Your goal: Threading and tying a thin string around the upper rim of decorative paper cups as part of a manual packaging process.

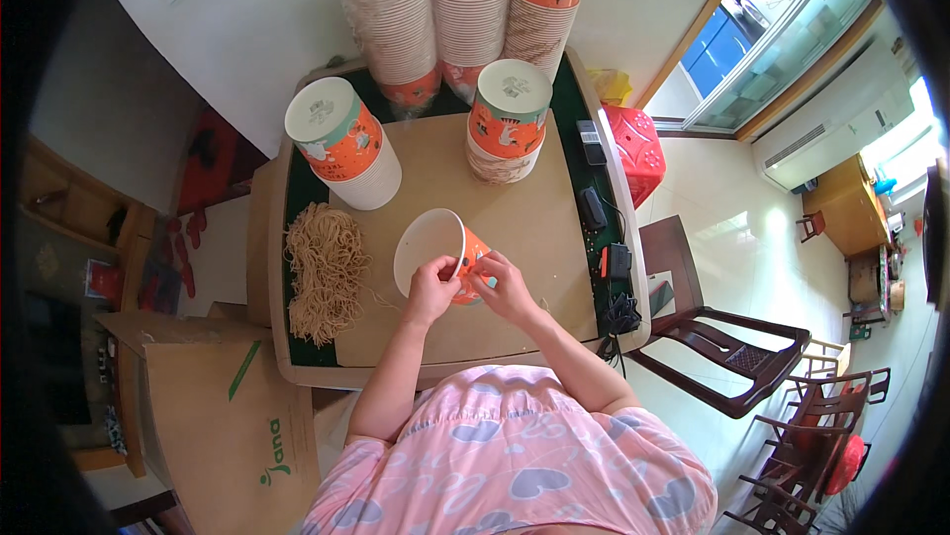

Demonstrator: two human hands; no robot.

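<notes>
A paper bucket (424, 238), white inside and orange with printed figures outside, lies tilted on the table with its mouth toward the left. My left hand (432, 290) is closed on its near rim. Against the orange outer wall, my right hand (503, 290) has its fingertips pinched together close to the left ones. Whatever small thing sits between the right fingertips is too small to make out. Left of the bucket is a heap of tan string (325, 273), with a loose strand trailing toward my left wrist.
Upside-down bucket stacks stand behind: one at left (341, 144), one at right (510, 124), and wrapped taller stacks (396, 30) by the wall. Black devices and cables (616, 278) line the table's right edge. A wooden chair (727, 337) stands right, a cardboard box (228, 426) left.
</notes>
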